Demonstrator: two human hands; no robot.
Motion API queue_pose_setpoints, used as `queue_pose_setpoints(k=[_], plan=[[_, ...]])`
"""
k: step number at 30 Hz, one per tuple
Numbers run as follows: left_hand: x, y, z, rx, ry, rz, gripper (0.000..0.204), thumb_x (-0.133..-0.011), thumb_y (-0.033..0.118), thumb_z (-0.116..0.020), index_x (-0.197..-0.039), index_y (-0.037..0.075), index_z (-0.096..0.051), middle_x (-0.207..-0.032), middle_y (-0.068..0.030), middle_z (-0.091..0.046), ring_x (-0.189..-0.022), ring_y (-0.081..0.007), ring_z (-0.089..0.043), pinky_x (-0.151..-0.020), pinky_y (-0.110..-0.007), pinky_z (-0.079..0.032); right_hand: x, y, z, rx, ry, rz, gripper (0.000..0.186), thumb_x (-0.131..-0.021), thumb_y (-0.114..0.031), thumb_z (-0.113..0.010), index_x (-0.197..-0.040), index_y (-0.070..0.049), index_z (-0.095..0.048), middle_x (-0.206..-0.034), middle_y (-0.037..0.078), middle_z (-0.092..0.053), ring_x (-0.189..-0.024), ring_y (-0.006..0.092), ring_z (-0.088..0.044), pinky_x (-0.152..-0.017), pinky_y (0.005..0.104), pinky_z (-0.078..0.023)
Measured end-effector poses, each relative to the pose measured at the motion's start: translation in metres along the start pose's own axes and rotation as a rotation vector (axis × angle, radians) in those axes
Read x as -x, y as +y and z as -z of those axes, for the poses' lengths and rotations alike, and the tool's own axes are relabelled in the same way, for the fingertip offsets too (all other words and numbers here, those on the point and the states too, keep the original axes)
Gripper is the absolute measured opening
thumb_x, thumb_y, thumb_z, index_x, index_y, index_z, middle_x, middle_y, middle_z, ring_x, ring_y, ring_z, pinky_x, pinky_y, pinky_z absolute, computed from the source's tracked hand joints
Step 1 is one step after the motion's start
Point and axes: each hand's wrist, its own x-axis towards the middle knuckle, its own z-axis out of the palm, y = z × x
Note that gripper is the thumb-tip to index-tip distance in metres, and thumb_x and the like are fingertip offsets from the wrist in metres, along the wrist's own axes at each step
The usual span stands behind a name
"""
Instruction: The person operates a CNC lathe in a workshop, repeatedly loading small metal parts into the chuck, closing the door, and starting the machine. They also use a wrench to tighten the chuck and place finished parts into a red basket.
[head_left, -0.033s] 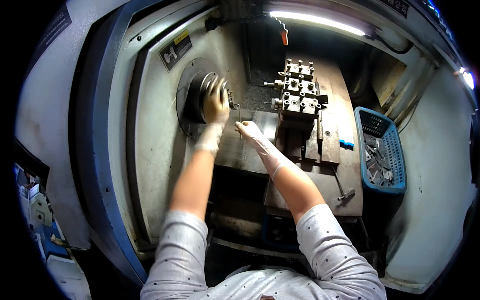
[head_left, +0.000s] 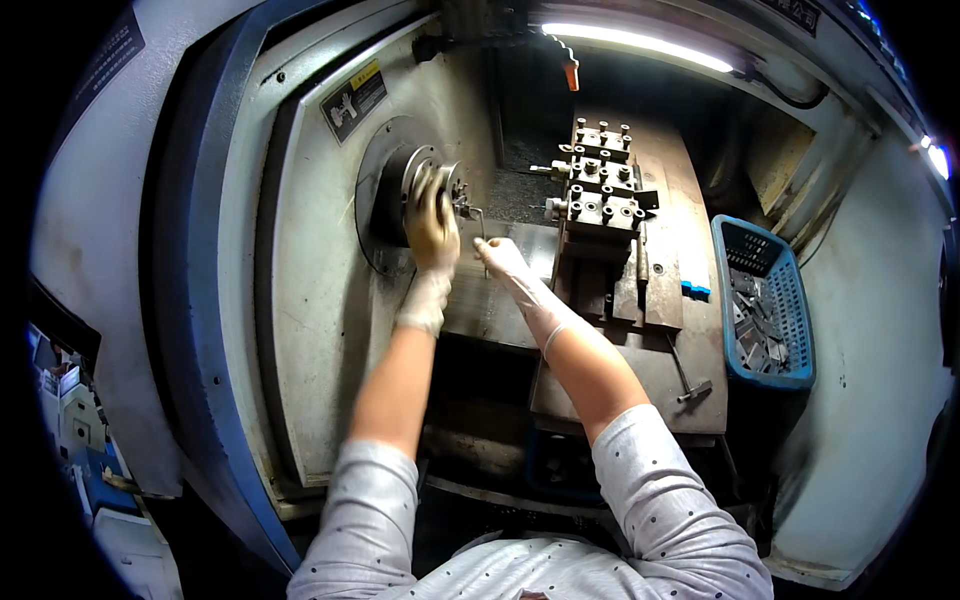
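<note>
On the left, a round metal lathe chuck (head_left: 452,177) stands out from the machine wall. My gloved left hand (head_left: 432,228) lies against its near side, fingers stretched up along the rim and slightly smeared by motion. My gloved right hand (head_left: 497,256) is closed around the long arm of an L-shaped hex key (head_left: 479,222). The key's short bent end points left at the small fittings on the chuck's front face; whether it sits in a screw is too small to tell.
A tool post block (head_left: 603,210) with several bolts and tools stands right of my hands. A T-shaped wrench (head_left: 688,378) lies on the metal slide (head_left: 600,385). Farther right, a blue plastic basket (head_left: 807,345) holds flat metal pieces. A lamp (head_left: 640,46) lights the back.
My left hand has slid a little down toward me along the chuck, baring more of its upper rim. The right hand keeps its hold on the hex key, almost unmoved.
</note>
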Motion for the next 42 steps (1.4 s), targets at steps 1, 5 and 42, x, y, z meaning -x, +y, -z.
queue_pose_setpoints(k=[1, 5, 42], plan=[[0.023, 0.012, 0.011, -0.046, 0.062, 0.048, 0.029, -0.079, 0.004, -0.042, -0.108, 0.004, -0.048, -0.111, -0.0160, -0.047, -0.105, -0.0302, -0.043, -0.087, -0.037, -0.035, -0.004, -0.007, 0.003, 0.044, 0.109, -0.056, 0.033, -0.077, -0.033, -0.052, -0.077, 0.000, -0.058, -0.066, 0.012, -0.057, -0.063, 0.0194, -0.055, -0.058, 0.0313, -0.042], [0.100, 0.020, 0.026, 0.045, 0.005, 0.405, 0.029, -0.079, 0.004, -0.044, -0.108, 0.002, -0.048, -0.109, -0.0143, -0.048, -0.102, -0.0278, -0.046, -0.086, -0.035, -0.037, -0.010, -0.023, -0.019, 0.055, 0.546, 0.242, 0.022, -0.078, -0.023, -0.052, -0.081, -0.001, -0.050, -0.071, 0.017, -0.057, -0.067, 0.0304, -0.056, -0.062, 0.0365, -0.043], [0.035, 0.019, -0.029, 0.808, 0.279, 1.537, 0.044, -0.074, 0.038, -0.058, -0.099, 0.002, -0.051, -0.095, -0.0052, -0.055, -0.084, -0.0127, -0.052, -0.079, -0.025, -0.039, 0.117, -0.061, 0.046, -0.618, 0.015, 0.359, 0.021, -0.085, -0.020, -0.042, -0.090, -0.003, -0.054, -0.081, 0.001, -0.052, -0.066, 0.0057, -0.042, -0.061, 0.0187, -0.034]])
